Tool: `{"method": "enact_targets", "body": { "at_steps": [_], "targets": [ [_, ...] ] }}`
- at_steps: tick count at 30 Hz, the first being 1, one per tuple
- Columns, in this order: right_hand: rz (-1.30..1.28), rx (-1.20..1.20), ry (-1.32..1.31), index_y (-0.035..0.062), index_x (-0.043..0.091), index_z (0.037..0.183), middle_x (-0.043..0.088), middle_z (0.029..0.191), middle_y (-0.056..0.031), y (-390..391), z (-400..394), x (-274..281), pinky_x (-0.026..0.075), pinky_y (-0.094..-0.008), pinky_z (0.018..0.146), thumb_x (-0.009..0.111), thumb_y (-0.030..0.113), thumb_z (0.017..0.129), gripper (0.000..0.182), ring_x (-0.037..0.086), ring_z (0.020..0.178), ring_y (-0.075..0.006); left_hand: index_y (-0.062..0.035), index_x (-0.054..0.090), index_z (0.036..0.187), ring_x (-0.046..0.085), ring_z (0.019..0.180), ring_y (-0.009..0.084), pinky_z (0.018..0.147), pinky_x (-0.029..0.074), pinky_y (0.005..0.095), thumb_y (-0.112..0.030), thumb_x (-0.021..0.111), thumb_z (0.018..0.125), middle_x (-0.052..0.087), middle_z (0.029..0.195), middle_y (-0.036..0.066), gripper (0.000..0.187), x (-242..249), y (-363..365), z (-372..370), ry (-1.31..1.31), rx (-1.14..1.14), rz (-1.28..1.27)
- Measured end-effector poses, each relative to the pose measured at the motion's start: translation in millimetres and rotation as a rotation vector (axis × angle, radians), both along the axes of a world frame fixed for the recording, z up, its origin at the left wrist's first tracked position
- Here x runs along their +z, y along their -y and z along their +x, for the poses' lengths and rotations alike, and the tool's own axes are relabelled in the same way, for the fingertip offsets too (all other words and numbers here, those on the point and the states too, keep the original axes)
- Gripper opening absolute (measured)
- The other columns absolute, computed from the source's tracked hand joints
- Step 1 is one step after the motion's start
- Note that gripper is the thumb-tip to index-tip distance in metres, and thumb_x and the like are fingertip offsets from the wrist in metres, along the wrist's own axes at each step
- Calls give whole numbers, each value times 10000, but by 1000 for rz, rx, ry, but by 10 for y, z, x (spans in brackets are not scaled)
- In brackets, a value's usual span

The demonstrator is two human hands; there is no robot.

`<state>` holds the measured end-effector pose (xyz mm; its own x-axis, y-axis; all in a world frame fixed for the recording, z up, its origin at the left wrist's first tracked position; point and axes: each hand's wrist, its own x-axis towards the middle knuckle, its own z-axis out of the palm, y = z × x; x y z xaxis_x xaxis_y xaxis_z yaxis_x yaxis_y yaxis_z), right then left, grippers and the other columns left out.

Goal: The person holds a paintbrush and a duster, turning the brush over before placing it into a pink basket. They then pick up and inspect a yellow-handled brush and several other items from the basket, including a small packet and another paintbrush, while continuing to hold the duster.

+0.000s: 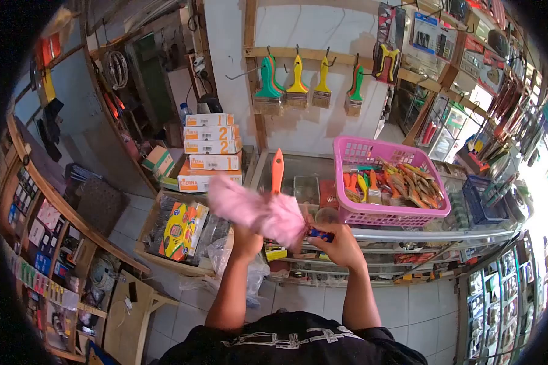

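At the bottom centre of the frame, two bare forearms reach up from a black shirt (pixel 286 340). The left hand (pixel 246 244) holds a pink cloth (pixel 259 210), motion-blurred, its fingers mostly hidden beneath. The right hand (pixel 342 246), right of centre, has its fingers closed around a dark blue handle (pixel 321 235) beside the cloth; what the handle belongs to is unclear. Just beyond, an orange-handled tool (pixel 277 173) points upward over the glass bench (pixel 408 233). Right of it sits a pink basket (pixel 393 217) of paintbrushes; left, stacked Eterna boxes (pixel 213 163). At upper centre, green and yellow paintbrushes (pixel 298 79) hang from hooks.
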<state>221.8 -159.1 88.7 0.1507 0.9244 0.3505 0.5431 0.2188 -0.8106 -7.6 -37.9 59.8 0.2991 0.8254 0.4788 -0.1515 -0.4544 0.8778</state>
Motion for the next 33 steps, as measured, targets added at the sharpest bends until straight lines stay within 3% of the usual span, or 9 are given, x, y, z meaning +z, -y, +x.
{"method": "enact_targets", "body": {
  "at_steps": [2,9,10,13,14,18,28,31,33],
  "targets": [
    [-149,-47,-73,-33,730,1139,709,818,-201,-8,-8,-50,531,-357,737,782,208,898,345,635,735,-160,9,633,1294,615,1165,176,1027,478,331,-100,752,900,663,1234,70,426,106,83,86,94,-11,-87],
    [-93,42,-176,-39,707,1028,589,715,-71,-143,1,-316,462,-322,650,758,181,919,250,466,689,-105,42,624,1315,642,1100,155,959,512,317,-56,767,879,683,1218,83,469,-285,93,112,90,52,-209],
    [-44,10,-210,-28,725,1109,726,856,-201,-210,-1,-382,539,-379,758,755,206,916,304,687,773,-198,38,633,1301,643,1096,153,958,511,317,-61,768,881,688,1208,80,452,-142,202,135,89,73,-249],
    [-179,187,-130,-31,721,1101,724,860,-208,-244,110,-347,539,-385,742,749,200,918,296,683,747,-213,33,636,1299,643,1100,163,977,498,327,-76,769,895,695,1181,79,440,-215,257,192,30,148,-206],
    [-122,232,-189,-42,720,1084,612,717,-68,-287,113,-464,481,-319,677,744,150,934,244,492,703,-99,36,626,1316,641,1104,168,983,494,329,-75,769,895,693,1187,82,459,-328,210,166,-18,160,-165],
    [-159,22,-150,-37,740,1102,666,758,-39,-375,130,-468,490,-306,673,743,158,944,251,530,715,-80,47,608,1339,628,1145,180,1024,467,326,-72,778,882,684,1219,78,502,-195,361,266,-32,250,-196],
    [-187,153,-204,-16,728,1102,722,850,-221,-349,148,-506,537,-389,728,733,249,944,309,700,735,-248,47,567,1397,597,1198,172,1051,454,319,-56,782,885,632,1318,86,564,-355,546,303,132,229,-417],
    [-280,158,-240,-32,727,1009,561,667,-40,-366,121,-403,425,-325,597,722,212,963,249,450,661,-89,43,577,1388,587,1193,172,1060,443,319,-57,806,861,632,1278,73,583,-413,507,271,86,203,-433],
    [-223,64,-224,-23,727,1081,598,712,-59,-510,107,-661,453,-324,639,711,194,968,245,505,700,-88,40,587,1375,581,1190,167,1050,448,318,-67,810,862,633,1252,64,569,-382,459,292,39,223,-411]
  ]
}}
